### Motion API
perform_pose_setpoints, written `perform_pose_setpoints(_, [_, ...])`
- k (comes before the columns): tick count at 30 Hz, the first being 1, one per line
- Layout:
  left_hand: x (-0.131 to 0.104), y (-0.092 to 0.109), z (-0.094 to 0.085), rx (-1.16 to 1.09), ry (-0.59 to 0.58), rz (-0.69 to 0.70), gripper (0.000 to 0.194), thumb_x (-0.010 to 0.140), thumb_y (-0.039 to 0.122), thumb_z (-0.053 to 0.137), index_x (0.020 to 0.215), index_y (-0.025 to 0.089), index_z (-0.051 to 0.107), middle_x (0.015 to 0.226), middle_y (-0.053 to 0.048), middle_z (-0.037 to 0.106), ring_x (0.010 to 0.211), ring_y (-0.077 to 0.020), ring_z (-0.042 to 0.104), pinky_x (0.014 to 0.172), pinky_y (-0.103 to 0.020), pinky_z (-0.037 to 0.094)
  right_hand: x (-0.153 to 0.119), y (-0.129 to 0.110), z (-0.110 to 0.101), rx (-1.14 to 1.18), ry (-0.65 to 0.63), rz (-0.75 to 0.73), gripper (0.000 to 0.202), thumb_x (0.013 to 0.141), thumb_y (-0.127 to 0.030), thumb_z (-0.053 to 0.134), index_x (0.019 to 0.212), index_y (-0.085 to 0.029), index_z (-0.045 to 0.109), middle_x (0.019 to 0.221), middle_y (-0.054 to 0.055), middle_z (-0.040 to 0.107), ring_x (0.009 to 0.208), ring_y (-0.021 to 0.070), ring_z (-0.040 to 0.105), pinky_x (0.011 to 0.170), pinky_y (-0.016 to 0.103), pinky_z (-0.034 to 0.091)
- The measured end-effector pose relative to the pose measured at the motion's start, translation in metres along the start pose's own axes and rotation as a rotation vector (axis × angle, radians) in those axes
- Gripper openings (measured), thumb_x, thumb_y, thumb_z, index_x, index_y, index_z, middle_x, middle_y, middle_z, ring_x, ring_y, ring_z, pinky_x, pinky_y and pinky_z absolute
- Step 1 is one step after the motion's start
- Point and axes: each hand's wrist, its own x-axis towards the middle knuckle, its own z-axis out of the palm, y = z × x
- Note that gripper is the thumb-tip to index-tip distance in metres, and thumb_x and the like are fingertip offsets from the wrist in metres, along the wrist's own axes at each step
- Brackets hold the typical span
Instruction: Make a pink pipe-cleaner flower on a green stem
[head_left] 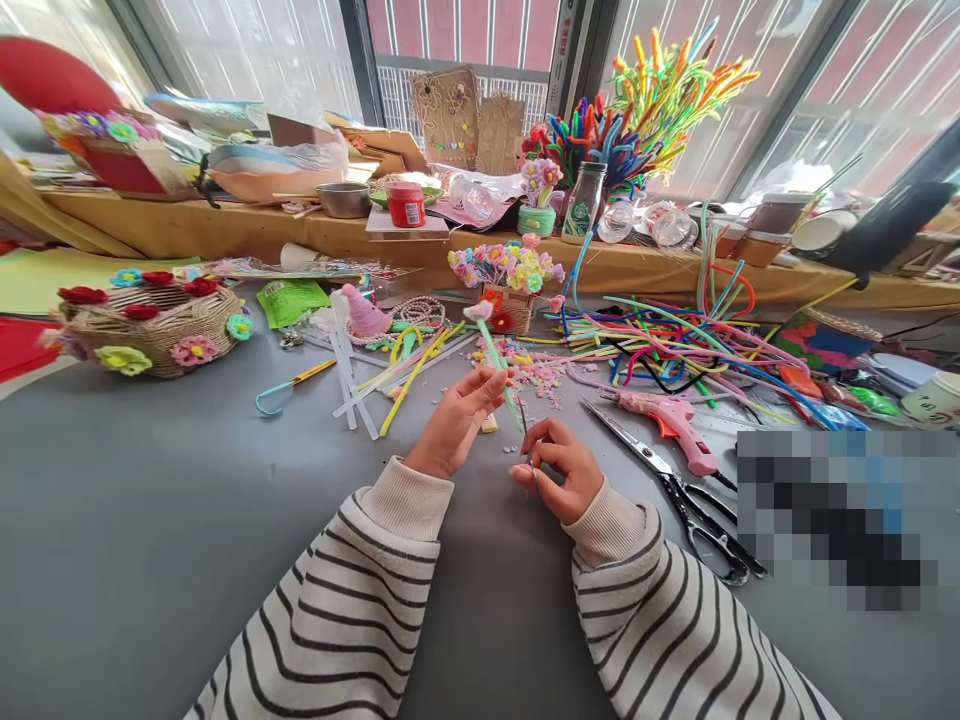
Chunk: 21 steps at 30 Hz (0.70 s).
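Note:
Between the fingertips of my left hand (456,425) is a light green pipe cleaner stem (492,345), its pale pink flower head (478,312) pointing away from me. The stem's lower end runs down to the right, toward my right hand (564,468). That hand is closed around small scissors (523,418), with fingers through the handles and the thin blades up beside the green stem. Whether the blades touch the stem I cannot tell. Pink and yellow fuzz clippings (536,372) lie on the table just beyond both hands.
Large black-handled scissors (664,468) and a pink glue gun (671,425) lie at right, before a pile of pipe cleaners (675,345). Clear glue sticks (352,375) lie left of centre. A flowered woven basket (161,325) stands far left, a flower box (504,310) ahead.

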Motion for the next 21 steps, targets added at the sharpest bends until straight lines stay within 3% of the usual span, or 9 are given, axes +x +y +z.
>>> perform_pose_setpoints(9, [-0.0006,0.0002,0.0001,0.003,-0.031,-0.005,0.008,0.063,0.022,0.056,0.058,0.016,0.055,0.082,-0.001,0.055,0.086,-0.0122,0.045,0.081,-0.028,0.028,-0.0003,0.0007,0.0013,-0.031,-0.049,0.011,0.030,0.062,-0.038,0.055,0.046,-0.017,0.041,0.065,0.002,0.043,0.061,0.0130,0.042,0.060,0.030,0.038])
perform_pose_setpoints(16, [0.0015,-0.0011,-0.0025,-0.025,-0.019,0.032,0.008,0.064,0.022,0.055,0.060,0.016,0.056,0.080,0.000,0.054,0.088,-0.0124,0.044,0.080,-0.028,0.029,0.0002,0.0032,0.0012,-0.051,0.004,-0.038,0.031,0.066,-0.032,0.054,0.042,-0.017,0.041,0.062,0.002,0.043,0.058,0.0118,0.040,0.057,0.029,0.037])
perform_pose_setpoints(21, [0.0008,0.0004,-0.0024,-0.047,-0.021,0.043,0.007,0.066,0.022,0.054,0.063,0.017,0.057,0.080,0.000,0.053,0.085,-0.0114,0.044,0.078,-0.027,0.031,-0.0008,0.0025,0.0008,-0.048,-0.024,0.014,0.030,0.065,-0.037,0.053,0.046,-0.017,0.043,0.063,0.002,0.042,0.060,0.0126,0.041,0.058,0.029,0.037])
